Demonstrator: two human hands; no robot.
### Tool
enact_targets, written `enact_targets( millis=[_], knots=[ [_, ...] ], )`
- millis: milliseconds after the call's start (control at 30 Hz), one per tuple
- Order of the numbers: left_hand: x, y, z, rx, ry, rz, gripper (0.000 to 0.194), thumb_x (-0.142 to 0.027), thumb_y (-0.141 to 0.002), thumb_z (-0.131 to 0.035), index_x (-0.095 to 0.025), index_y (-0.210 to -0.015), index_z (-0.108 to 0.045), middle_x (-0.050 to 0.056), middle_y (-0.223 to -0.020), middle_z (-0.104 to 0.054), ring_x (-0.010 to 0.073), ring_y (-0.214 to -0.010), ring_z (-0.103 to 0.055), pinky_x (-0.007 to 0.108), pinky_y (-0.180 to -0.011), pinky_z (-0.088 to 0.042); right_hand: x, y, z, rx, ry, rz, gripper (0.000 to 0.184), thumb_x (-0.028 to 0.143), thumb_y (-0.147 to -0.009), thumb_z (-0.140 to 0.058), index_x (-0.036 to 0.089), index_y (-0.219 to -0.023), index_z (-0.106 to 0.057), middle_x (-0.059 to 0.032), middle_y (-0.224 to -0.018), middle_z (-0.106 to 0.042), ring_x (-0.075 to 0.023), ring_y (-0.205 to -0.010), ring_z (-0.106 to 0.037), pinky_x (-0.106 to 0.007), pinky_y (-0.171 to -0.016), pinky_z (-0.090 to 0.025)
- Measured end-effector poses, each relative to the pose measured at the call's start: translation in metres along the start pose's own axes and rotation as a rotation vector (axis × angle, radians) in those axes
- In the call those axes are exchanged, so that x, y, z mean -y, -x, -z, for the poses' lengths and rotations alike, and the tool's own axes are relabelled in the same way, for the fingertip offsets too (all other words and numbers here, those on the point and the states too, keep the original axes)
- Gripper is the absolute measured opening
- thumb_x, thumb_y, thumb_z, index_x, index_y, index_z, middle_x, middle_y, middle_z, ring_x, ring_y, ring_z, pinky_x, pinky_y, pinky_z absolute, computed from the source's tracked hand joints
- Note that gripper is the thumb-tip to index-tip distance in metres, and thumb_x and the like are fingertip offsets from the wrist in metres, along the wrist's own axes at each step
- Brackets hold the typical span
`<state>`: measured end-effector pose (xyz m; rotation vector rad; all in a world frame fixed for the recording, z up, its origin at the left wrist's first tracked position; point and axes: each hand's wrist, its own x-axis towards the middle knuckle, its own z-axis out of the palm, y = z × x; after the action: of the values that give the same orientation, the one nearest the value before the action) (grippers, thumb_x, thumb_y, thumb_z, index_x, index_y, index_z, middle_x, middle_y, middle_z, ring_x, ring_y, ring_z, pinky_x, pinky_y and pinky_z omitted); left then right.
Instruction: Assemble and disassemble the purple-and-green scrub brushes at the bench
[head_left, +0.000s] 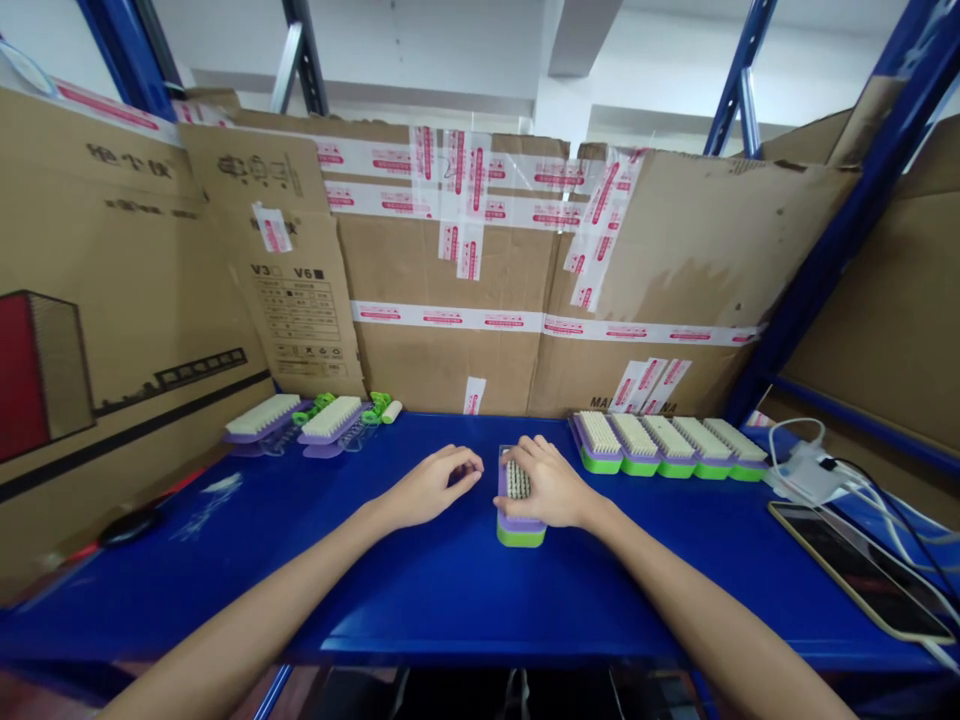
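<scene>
My right hand [551, 482] is wrapped over the bristle side of a scrubbing brush [521, 533] with a purple and green base, at the middle of the blue table. The palm and fingers hide part of its bristles. To its left, my left hand [431, 487] hovers with fingers loosely curled and a gap between thumb and fingertips. Nothing shows in it, and it stays apart from the brush. At the back right, several similar brushes [649, 440] stand side by side, bristles up. Two purple bristle pieces [330, 420] lie at the back left beside clear and green parts [379, 407].
Taped cardboard panels [450, 265] wall the back and left of the blue table [420, 600]. On the right lie a phone [862, 570] and a white power strip [806, 472] with cables. A dark object [129, 527] sits near the left edge.
</scene>
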<state>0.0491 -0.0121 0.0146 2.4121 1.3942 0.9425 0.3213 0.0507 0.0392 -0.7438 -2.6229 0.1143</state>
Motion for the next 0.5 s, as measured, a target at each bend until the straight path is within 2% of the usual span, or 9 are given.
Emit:
enact_targets(
  millis=[233, 500],
  knots=[
    [0.000, -0.002, -0.007, 0.000, 0.067, 0.013, 0.027, -0.046, -0.114, -0.059, -0.025, -0.108, -0.075, 0.002, -0.095, -0.074, 0.0198, -0.084, -0.064, 0.035, -0.081, -0.052, -0.001, -0.003, -0.001, -0.009, -0.005, -0.012, 0.045, 0.052, -0.089, -0.093, 0.021, -0.115, -0.072, -0.0081, -0.115, -0.069, -0.0317, -0.111, -0.062, -0.050, -0.102, -0.050],
    [-0.012, -0.002, -0.005, 0.003, 0.119, 0.008, 0.028, -0.045, -0.114, -0.059, -0.025, -0.105, -0.075, 0.001, -0.097, -0.075, 0.0189, -0.085, -0.065, 0.033, -0.080, -0.050, 0.008, -0.005, 0.005, 0.016, 0.082, -0.065, 0.040, 0.052, -0.093, -0.090, 0.021, -0.111, -0.074, -0.0077, -0.113, -0.070, -0.0307, -0.111, -0.064, -0.046, -0.099, -0.050]
  ],
)
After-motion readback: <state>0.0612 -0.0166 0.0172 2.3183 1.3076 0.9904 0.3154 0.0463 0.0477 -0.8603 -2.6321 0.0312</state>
